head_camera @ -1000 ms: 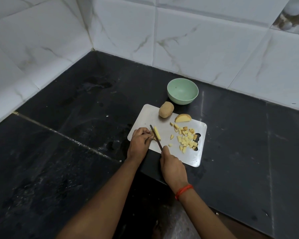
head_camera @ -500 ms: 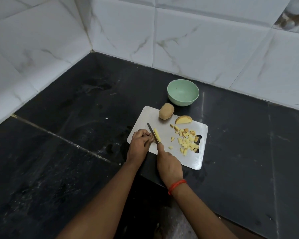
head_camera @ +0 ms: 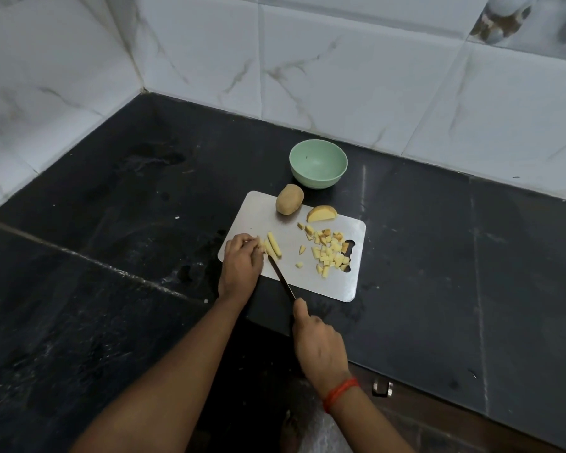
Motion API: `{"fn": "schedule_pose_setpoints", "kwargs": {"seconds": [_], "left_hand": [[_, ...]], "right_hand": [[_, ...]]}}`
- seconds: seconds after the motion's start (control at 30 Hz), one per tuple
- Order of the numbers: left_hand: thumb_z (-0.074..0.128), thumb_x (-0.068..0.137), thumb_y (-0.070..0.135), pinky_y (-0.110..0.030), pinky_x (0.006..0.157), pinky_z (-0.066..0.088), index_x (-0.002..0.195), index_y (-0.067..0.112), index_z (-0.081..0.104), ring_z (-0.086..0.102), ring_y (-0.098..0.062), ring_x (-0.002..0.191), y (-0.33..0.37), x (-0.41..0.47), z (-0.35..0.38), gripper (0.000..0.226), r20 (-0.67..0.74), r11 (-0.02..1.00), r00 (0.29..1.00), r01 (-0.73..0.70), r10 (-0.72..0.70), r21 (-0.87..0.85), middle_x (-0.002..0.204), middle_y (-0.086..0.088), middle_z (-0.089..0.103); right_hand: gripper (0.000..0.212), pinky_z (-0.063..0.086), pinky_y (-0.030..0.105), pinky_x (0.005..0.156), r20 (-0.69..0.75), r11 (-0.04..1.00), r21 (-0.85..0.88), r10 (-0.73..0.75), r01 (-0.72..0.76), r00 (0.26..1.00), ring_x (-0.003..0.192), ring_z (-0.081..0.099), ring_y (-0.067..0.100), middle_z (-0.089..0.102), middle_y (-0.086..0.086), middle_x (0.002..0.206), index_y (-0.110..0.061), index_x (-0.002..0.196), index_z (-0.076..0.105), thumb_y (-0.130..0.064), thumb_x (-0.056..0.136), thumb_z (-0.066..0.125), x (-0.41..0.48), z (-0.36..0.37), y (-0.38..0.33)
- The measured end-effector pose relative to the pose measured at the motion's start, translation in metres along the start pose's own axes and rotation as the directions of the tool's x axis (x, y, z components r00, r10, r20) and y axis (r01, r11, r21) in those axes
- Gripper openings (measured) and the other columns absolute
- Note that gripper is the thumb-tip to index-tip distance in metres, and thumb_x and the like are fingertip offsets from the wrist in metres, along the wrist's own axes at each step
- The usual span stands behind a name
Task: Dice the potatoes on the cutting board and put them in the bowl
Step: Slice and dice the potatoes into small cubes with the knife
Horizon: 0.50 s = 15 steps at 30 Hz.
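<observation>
A person stands at a black stone bench (head_camera: 111,223) set into a corner of white marble-look wall tiles (head_camera: 340,76); both bare forearms reach in from the bottom of the frame.

A pale rectangular cutting board (head_camera: 324,287) lies at the centre. Its long axis runs from upper left to lower right, and a handle slot is cut in its right edge. Just past its upper edge stands a mint-green bowl (head_camera: 317,182), upright, with no potato in it.

At the board's upper edge a whole unpeeled potato (head_camera: 289,200) lies with its long axis tilted up to the right. Just to its right rests a potato wedge (head_camera: 321,214). A loose heap of potato dice (head_camera: 329,253) fills the right side of the board and partly covers the slot.

On the left part of the board lie the potato sticks (head_camera: 274,245), side by side. Their long axes run nearly up and down the frame, with the top ends leaning slightly left.

The left hand (head_camera: 241,264) sits at the board's left edge, its fingers (head_camera: 249,240) curled and bunched, pinning the sticks from the left.

The right hand (head_camera: 321,348), with a red thread (head_camera: 340,390) at the wrist, is below the board's lower edge, its fingers wrapped tightly round the hidden handle of a knife (head_camera: 281,279). The dark, narrow blade points to the upper left, and its tip meets the lower ends of the sticks.
</observation>
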State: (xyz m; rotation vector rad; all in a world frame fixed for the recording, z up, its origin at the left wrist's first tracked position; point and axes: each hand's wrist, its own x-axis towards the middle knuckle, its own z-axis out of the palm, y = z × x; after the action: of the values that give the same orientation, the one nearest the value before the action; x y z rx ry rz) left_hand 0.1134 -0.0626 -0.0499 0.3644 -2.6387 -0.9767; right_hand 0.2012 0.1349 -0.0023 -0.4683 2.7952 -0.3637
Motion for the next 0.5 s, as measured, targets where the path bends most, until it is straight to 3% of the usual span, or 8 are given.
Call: {"fn": "schedule_pose_setpoints", "kwargs": {"seconds": [0.07, 0.27, 0.37, 0.5], "left_hand": [[0.059, 0.098, 0.02, -0.036, 0.095, 0.05, 0.128, 0.004, 0.065, 0.052, -0.021, 0.114, 0.005, -0.001, -0.001, 0.034, -0.007, 1.0, 1.0, 0.022, -0.022, -0.019, 0.123, -0.005, 0.054], [0.05, 0.094, 0.018, -0.044, 0.096, 0.052, 0.126, 0.011, 0.065, 0.053, -0.021, 0.116, 0.005, -0.002, -0.004, 0.036, -0.026, 0.991, 0.997, 0.065, -0.068, -0.119, 0.125, -0.002, 0.053], [0.057, 0.094, 0.015, -0.038, 0.1, 0.049, 0.134, 0.014, 0.061, 0.051, -0.02, 0.122, 0.007, -0.003, -0.006, 0.041, -0.005, 0.993, 0.998, 0.062, -0.062, -0.105, 0.13, -0.002, 0.053], [0.066, 0.094, 0.028, -0.031, 0.098, 0.047, 0.136, 0.014, 0.061, 0.05, -0.017, 0.121, 0.005, -0.001, -0.006, 0.045, 0.028, 0.995, 0.998, 0.063, -0.061, -0.072, 0.127, -0.001, 0.053]], "right_hand": [[0.003, 0.039, 0.036, 0.057, -0.044, 0.996, 0.081, 0.027, -0.023, 0.999, 0.074, 0.066, 0.032, 0.066, 0.003, 0.084, -0.023, 0.108, 0.027, -0.026, 0.107, 0.028, -0.002, -0.004, 0.0], [0.019, 0.044, 0.038, 0.053, -0.253, 0.971, 0.238, 0.086, -0.024, 0.964, 0.065, 0.063, 0.033, 0.062, 0.002, 0.072, -0.022, 0.098, 0.03, -0.039, 0.106, 0.025, 0.02, -0.008, -0.003], [0.019, 0.046, 0.038, 0.05, -0.296, 0.961, 0.276, 0.09, -0.005, 0.951, 0.061, 0.061, 0.033, 0.059, 0.001, 0.068, -0.024, 0.095, 0.028, -0.04, 0.106, 0.026, 0.043, -0.012, -0.003], [0.02, 0.045, 0.038, 0.048, -0.311, 0.953, 0.3, 0.062, 0.037, 0.948, 0.059, 0.061, 0.033, 0.055, -0.003, 0.064, -0.024, 0.096, 0.031, -0.041, 0.106, 0.031, 0.052, -0.004, 0.005]]}}
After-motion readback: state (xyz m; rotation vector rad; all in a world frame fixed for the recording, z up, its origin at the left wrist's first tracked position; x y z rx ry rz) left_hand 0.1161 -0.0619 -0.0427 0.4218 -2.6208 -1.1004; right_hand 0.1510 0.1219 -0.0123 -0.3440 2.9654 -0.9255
